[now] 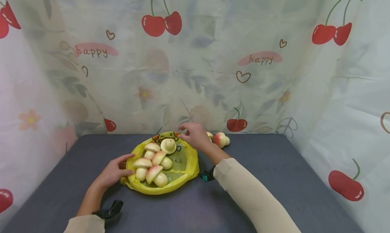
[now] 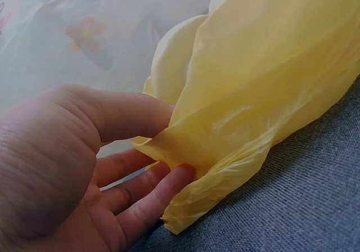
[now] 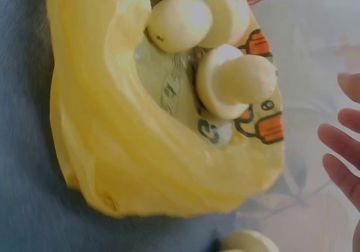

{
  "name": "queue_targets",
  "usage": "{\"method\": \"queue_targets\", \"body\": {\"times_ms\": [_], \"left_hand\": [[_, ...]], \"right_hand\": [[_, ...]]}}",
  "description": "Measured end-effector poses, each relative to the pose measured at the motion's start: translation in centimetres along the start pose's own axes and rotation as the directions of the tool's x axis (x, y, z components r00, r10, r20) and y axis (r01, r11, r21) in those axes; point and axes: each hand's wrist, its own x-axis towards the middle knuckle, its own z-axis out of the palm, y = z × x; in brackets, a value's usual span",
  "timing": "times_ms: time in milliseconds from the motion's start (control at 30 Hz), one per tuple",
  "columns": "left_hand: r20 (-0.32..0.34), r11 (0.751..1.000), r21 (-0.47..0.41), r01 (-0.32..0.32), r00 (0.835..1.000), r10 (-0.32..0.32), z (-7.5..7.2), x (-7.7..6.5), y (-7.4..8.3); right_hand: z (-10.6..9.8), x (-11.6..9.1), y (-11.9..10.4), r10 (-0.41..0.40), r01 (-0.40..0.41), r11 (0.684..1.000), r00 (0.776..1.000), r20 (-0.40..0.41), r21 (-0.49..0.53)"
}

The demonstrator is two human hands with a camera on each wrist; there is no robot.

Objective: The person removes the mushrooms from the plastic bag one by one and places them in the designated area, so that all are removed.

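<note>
Yellow bag [image 1: 192, 162] lies at far edge of surface [image 1: 262, 162]. Left hand [image 1: 113, 172], fingers half-spread, holds its rim; right hand [image 1: 196, 135] hovers, parted, empty.

Thin yellow plastic bag [image 1: 152, 190]: orange, black-outlined print inside
Smooth cream mushroom shapes [image 1: 142, 163]: pink-red blush on some caps
Flat cloth-textured bench [image 1: 268, 158]: dark blue-grey
White hanging sheet [image 1: 198, 101]: red cherries, brown hearts, pink "happy" patches
Long sleeves [image 1: 253, 195]: beige
</note>
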Motion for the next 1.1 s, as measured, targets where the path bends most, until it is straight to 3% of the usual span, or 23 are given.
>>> {"method": "queue_targets", "body": {"times_ms": [433,633,867,1100], "left_hand": [[-0.002,1.000,0.014,0.008,1.000,-0.008,0.1,0.1,-0.1],[-0.005,1.000,0.013,0.005,1.000,-0.005,0.0,0.1,-0.1],[-0.001,1.000,0.004,-0.013,1.000,0.013,0.0,0.1,-0.1],[-0.003,1.000,0.007,0.004,1.000,-0.004,-0.1,0.2,-0.3]], "right_hand": [[3.6,0.6,-0.1,0.116,-0.134,0.981,0.985,0.127,0.144],[4.7,0.9,-0.3,0.093,-0.117,0.984,0.981,0.171,0.134],[5.9,1.2,-0.4,0.013,-0.034,0.996,0.974,0.226,0.088],[6.1,0.8,-0.6,0.020,-0.044,0.994,0.975,0.220,0.104]]}}
